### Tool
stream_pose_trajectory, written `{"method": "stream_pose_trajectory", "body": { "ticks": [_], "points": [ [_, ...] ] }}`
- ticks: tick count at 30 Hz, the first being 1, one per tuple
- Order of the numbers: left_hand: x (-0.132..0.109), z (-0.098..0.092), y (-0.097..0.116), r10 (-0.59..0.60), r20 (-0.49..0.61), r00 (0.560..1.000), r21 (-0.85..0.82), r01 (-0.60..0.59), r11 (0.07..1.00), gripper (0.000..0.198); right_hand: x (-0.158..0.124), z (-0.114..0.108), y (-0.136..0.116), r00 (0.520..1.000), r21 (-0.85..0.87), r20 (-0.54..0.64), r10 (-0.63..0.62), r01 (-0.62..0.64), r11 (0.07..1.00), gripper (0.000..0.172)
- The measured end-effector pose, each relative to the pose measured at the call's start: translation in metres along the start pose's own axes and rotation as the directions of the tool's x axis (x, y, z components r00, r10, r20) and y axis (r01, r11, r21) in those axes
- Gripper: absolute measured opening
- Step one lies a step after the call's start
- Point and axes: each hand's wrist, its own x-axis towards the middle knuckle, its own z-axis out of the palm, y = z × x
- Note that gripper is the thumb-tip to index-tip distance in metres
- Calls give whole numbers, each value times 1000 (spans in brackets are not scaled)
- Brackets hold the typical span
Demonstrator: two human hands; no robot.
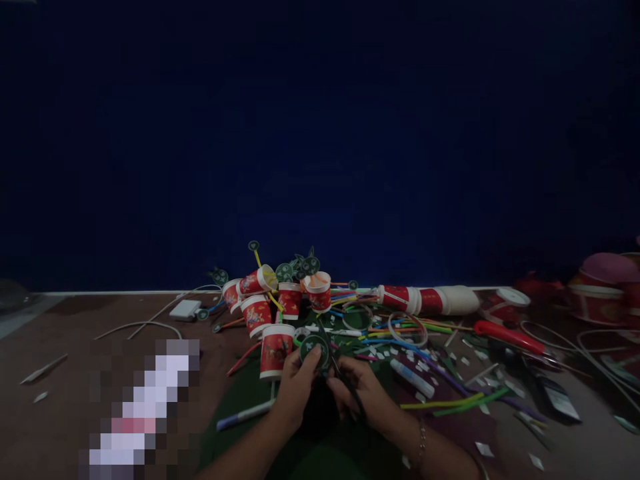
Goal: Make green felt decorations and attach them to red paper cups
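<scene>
In the head view, my left hand (pixel 296 381) pinches a round dark green paper cutout (pixel 311 343) with a pale pattern on it. My right hand (pixel 364 387) grips a pair of scissors (pixel 345 379), whose dark blades point up and away beside the cutout. Whether the blades touch the paper I cannot tell. Just beyond my left hand stands a red paper cup (pixel 277 348) with a white rim. More red cups cluster behind it, some tipped over, and similar green cutouts (pixel 284 271) on coloured stems stick out among them.
Several coloured pipe cleaners (pixel 443 403), small white scraps and a glue stick (pixel 412 378) litter the table to the right. A red-handled tool (pixel 509 336) and stacked cups (pixel 433 301) lie farther back. A white box (pixel 185 310) and a marker (pixel 244 416) are on the left.
</scene>
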Motion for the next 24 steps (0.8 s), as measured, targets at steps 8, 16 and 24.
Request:
{"method": "stream_pose_trajectory", "body": {
  "ticks": [8, 16, 24],
  "points": [
    [-2, 1, 3, 15, 10, 1000, 35, -15, 999, 27, -1, 0, -2, 998, 4, 56, 20, -20, 1000, 39],
    [4, -4, -1, 70, 21, 997, 74, -72, 995, 26, -2, 0, -4, 999, -18, 16, 36, -35, 999, 37],
    [5, -4, -3, 68, -15, 998, 62, -67, 996, 26, -2, -1, -6, 998, -21, 32, 46, -45, 999, 37]
  ]
}}
